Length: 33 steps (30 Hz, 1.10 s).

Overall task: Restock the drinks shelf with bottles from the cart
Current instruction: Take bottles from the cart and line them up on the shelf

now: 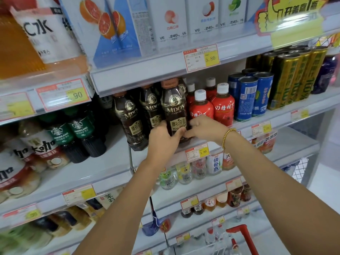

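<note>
- I face a drinks shelf (287,117) stacked in tiers, its front lip lined with price tags (201,57).
- My left hand (161,139) and right hand (204,128) wrap the base of one dark coffee bottle (174,107) from either side, fingers closed on it, at the shelf's front edge.
- Two matching bottles (128,118) crowd its left; red tea bottles (222,105) touch its right, leaving little room.
- Blue cans (248,96) stand beyond.
- The cart's red handle (244,236) shows at lower right.
</note>
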Available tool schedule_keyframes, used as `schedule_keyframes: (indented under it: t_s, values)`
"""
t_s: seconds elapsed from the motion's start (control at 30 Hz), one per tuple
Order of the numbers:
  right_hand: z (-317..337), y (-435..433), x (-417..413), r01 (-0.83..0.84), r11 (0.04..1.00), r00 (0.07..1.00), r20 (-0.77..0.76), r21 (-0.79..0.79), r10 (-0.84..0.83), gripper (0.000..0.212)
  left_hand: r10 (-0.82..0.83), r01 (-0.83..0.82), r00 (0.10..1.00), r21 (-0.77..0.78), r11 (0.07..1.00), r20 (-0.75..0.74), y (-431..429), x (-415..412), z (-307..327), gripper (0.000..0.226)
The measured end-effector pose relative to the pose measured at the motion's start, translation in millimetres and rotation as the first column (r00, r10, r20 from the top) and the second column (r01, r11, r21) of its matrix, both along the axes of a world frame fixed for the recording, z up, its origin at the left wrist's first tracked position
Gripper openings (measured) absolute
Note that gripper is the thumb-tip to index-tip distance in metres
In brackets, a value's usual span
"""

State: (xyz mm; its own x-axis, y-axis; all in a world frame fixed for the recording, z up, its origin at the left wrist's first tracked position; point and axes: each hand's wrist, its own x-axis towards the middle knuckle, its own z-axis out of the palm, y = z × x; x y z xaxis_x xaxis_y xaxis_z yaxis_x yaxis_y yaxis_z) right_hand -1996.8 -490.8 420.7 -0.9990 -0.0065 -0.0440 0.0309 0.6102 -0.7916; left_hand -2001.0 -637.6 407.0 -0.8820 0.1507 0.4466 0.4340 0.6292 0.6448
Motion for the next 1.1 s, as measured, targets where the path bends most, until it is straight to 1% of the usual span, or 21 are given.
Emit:
schedule_keyframes:
  t_s: [0.1,0.13,0.23,0.33,0.43,0.57,0.73,0.9,0.97,1.03,1.1]
  values:
    - [-1.4,0.0,-1.1,-0.020,1.000,1.000,-0.010,-0.006,0.020,0.017,-0.003,0.003,1.000,-0.016,1.000,0.020,-0.3,-1.1,2.4,0.037]
    - [-1.4,0.1,-0.1,-0.024,1.000,0.999,-0.021,0.006,0.024,0.017,-0.002,0.003,1.000,-0.032,0.999,0.020,-0.5,-1.4,4.3,0.037]
    - [-2.9,0.9,4.7,-0.026,0.998,0.997,-0.066,0.058,0.030,0.025,0.001,0.002,1.000,-0.079,0.997,0.031,-2.0,-2.2,9.2,0.037]
    - [-7.0,-0.2,7.7,-0.028,0.987,0.989,-0.136,0.161,0.050,0.037,0.022,-0.011,0.996,-0.131,0.991,0.088,-9.5,-6.4,15.0,0.033]
    - [-8.2,-2.1,7.3,-0.023,0.976,0.984,-0.170,0.215,0.061,0.038,0.036,0.000,0.990,-0.248,0.969,0.139,-18.2,-15.0,23.8,0.035]
    - [-7.3,-2.5,6.9,-0.020,0.962,0.984,-0.165,0.272,0.067,0.033,0.056,-0.027,0.995,-0.311,0.950,0.085,-21.6,-16.2,22.8,0.039]
    - [-6.0,-5.8,9.4,-0.013,0.939,0.978,-0.193,0.343,0.084,0.035,0.152,-0.148,0.988,-0.330,0.932,-0.014,-19.1,-5.8,13.4,0.047]
    - [-11.5,-8.7,13.6,0.038,0.935,0.971,-0.235,0.353,0.049,0.029,0.198,-0.194,0.980,-0.312,0.930,-0.022,-21.8,1.0,8.1,0.054]
    - [-14.2,-10.1,16.3,0.051,0.941,0.965,-0.260,0.334,0.040,0.028,0.194,-0.188,0.981,-0.232,0.954,0.004,-30.0,0.2,4.4,0.057]
    - [-15.6,-13.6,18.0,0.068,0.961,0.956,-0.294,0.267,0.014,0.032,0.157,-0.151,0.987,-0.118,0.981,0.041,-40.8,-1.4,1.0,0.049]
    - [-16.1,-20.3,18.4,0.112,0.970,0.939,-0.343,0.215,-0.032,0.044,0.150,-0.147,0.988,-0.069,0.987,0.041,-48.9,-4.5,-2.5,0.035]
